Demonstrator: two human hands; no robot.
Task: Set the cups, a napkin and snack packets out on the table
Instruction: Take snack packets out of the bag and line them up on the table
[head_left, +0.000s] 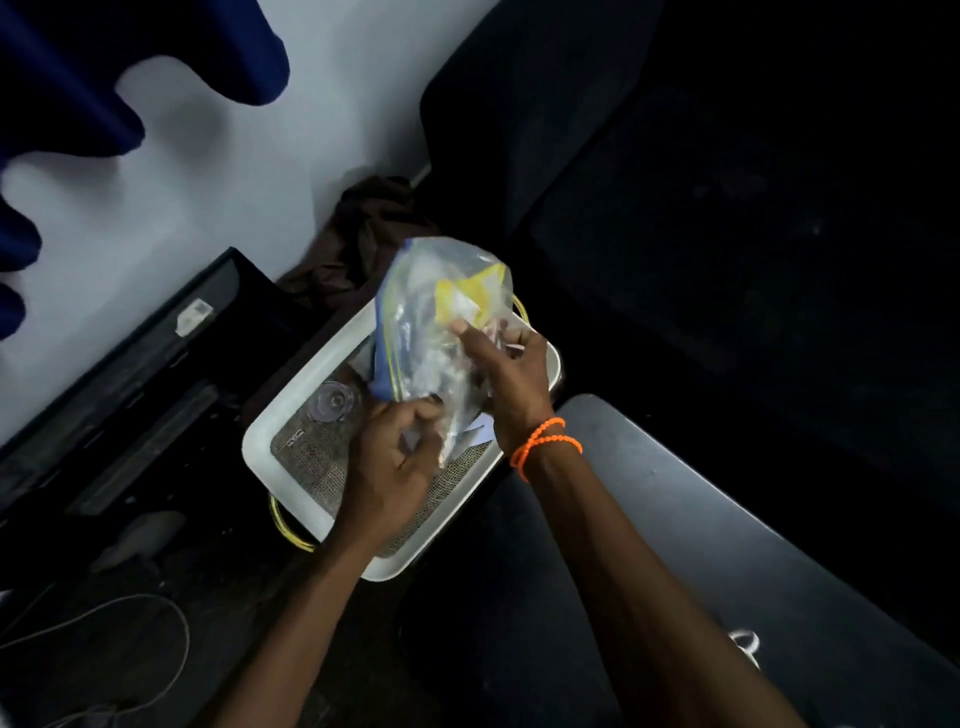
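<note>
1. Step in hand, as judged: unpacking. Nothing is set out on a table yet.
2. The clear plastic zip bag with a blue seal strip (441, 332) is held above the white rectangular tray with a mesh liner (270, 436).
3. The left hand (395, 457) grips the bag's lower end, fingers curled; the right hand (511, 374) grips its side.
4. A yellow snack packet (470, 293) shows inside the bag.
5. A clear plastic cup (332, 405) lies in the tray.
6. Next move calls for opening the seal and drawing the contents out.
</note>
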